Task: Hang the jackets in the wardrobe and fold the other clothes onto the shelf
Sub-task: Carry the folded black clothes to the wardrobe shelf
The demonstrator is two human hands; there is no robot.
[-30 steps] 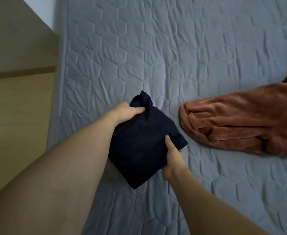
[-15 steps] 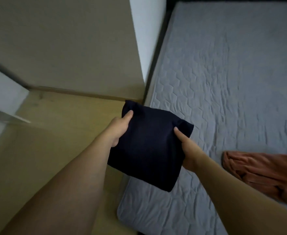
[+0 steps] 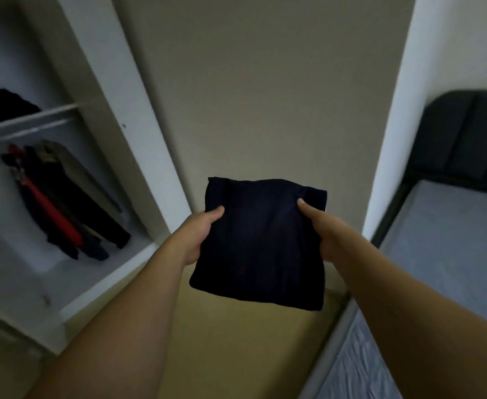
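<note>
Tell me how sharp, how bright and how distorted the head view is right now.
Head view: dim, flat indoor light, no glare; the open wardrobe at left is smeared by motion blur, its hanging jackets soft-edged; the folded dark garment, held by the left hand and the right hand, is fairly sharp but too dark to show detail; wide-angle bending tilts the wardrobe's frame and the wall edges.
</note>
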